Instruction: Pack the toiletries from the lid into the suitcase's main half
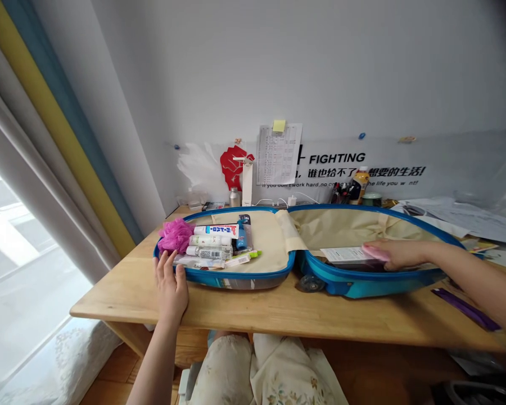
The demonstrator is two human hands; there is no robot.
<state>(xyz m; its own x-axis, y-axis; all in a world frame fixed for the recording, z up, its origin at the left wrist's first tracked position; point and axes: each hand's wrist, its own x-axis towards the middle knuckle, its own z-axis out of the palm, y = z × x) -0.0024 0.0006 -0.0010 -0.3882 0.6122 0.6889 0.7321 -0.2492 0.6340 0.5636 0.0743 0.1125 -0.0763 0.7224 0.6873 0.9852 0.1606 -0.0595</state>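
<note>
A pale gray wall fills the top and middle. A clear banner with black words and a red fist hangs across it. A white paper hangs there too. On the left, a gray, yellow and blue curtain slants beside a bright window. A wooden table stretches across the middle, above a brown wood floor at the bottom.
</note>
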